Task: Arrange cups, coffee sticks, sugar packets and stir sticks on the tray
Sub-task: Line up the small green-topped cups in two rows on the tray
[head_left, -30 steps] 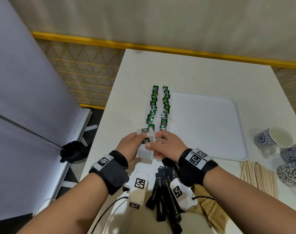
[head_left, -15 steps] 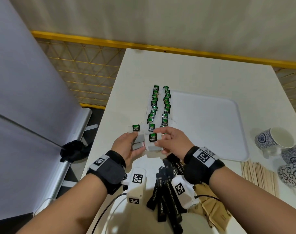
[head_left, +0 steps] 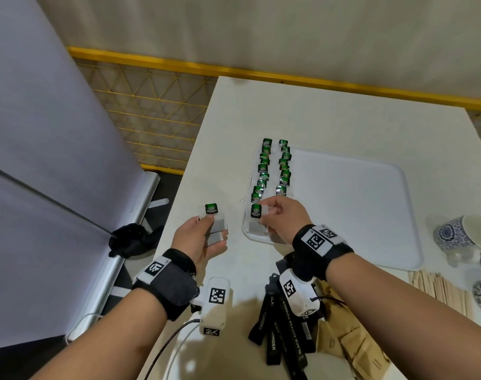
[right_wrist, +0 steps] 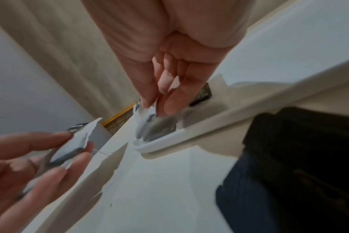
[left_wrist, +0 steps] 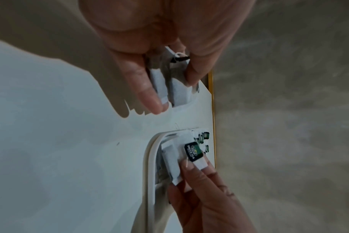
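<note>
A green-tagged tea bag (head_left: 257, 215) is pinched by the right hand (head_left: 282, 216) over the near left corner of the tray (head_left: 371, 259), closing the left row; its long axis runs along that row, tag end pointing away. Spare tea bags (head_left: 214, 223) are pinched by the left hand (head_left: 199, 238) over the counter (head_left: 329, 111), just left of the tray.

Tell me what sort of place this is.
Probably a staged recording booth, not a real kitchen: a bare white table against a plain curtain, a grey backdrop sheet with yellow mesh fencing, and tea bags lined up on a tray.
</note>
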Action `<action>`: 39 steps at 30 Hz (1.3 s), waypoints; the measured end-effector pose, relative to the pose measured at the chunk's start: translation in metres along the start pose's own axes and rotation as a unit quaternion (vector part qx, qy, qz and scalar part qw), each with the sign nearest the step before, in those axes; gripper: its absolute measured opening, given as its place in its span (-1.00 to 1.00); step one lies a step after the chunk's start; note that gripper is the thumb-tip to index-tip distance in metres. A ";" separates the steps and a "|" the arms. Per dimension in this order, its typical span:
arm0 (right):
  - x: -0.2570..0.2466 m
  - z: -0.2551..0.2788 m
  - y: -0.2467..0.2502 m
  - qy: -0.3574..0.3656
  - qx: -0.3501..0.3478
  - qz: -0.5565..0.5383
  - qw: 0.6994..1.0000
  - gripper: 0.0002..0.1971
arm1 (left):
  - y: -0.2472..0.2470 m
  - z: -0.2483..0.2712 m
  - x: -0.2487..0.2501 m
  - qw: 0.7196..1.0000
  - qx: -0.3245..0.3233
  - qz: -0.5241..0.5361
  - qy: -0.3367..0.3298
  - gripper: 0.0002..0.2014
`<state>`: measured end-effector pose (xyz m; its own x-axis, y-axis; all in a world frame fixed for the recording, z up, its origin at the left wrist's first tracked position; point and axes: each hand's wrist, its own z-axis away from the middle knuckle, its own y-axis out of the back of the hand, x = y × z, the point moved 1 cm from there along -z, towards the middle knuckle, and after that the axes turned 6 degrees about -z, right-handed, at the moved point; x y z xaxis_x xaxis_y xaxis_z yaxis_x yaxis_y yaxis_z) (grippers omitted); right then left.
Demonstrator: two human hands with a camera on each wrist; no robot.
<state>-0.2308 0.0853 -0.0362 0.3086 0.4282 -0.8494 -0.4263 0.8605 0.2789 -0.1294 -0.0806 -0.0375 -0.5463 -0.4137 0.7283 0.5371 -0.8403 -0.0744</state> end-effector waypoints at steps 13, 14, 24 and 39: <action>-0.003 0.006 0.008 0.072 0.013 0.108 0.991 -0.80 | -0.012 -0.004 -0.004 1.000 -0.019 -0.011 0.006 -0.90; -0.003 0.007 0.005 0.072 -0.007 0.122 0.990 -0.83 | -0.013 -0.004 -0.004 1.000 -0.022 -0.012 0.005 -0.90; -0.010 -0.004 -0.012 0.063 -0.070 0.266 0.959 -0.73 | -0.010 -0.006 -0.003 1.000 -0.026 -0.017 -0.002 -0.88; 0.004 0.013 0.026 -0.034 -0.065 -0.079 0.994 -0.90 | -0.046 -0.004 -0.009 0.992 -0.102 -0.067 -0.003 -0.90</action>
<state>-0.2293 0.1129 -0.0269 0.4347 0.3114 -0.8450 -0.4723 0.8778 0.0806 -0.1515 -0.0396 -0.0432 -0.5995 -0.2918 0.7453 0.3175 -0.9415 -0.1131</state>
